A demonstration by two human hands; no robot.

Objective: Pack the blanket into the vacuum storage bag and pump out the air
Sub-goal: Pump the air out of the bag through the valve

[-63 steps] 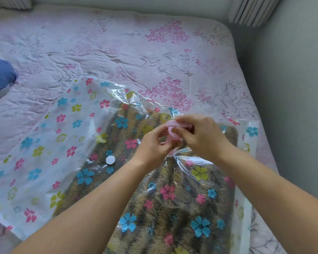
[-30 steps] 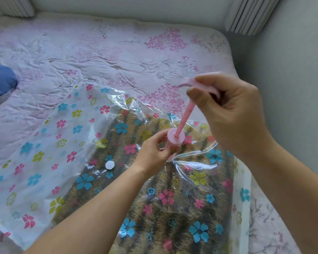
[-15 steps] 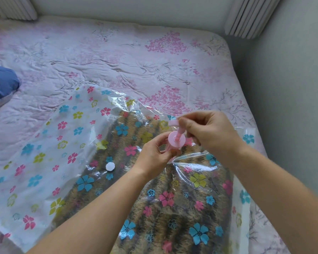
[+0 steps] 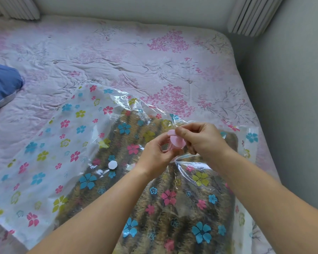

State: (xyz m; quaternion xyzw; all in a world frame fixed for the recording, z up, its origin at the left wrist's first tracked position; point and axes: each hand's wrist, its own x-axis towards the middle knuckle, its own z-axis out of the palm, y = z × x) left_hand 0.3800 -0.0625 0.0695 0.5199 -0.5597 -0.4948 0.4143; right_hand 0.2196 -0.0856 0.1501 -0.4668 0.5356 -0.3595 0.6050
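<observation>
Your right hand (image 4: 200,140) had come back down since half a second earlier, when it held the plunger rod partly drawn out of the pink pump (image 4: 177,143); now the rod no longer showed and the handle sat close against the pump's round top. That hand's grip was clamped on the handle, thumb and forefinger pinching it and the other fingers curled beneath, with the forearm reaching in from the lower right across the bag. Your left hand (image 4: 159,153) stayed where it had been, its grip closed round the pump's body just under the round top, wrist bent a little upward and forearm coming in from the lower left. Both hands met over the vacuum storage bag (image 4: 44,162), whose clear flowered film was drawn up into a creased peak beneath the pump. Inside it lay the brown striped blanket (image 4: 154,217), filling the bag's right part, while the left part lay flat on the bed (image 4: 117,52). A small white cap (image 4: 112,165) rested on the bag left of your left wrist, apart from both hands. At the bed's left edge lay a blue pillow (image 4: 2,83).
</observation>
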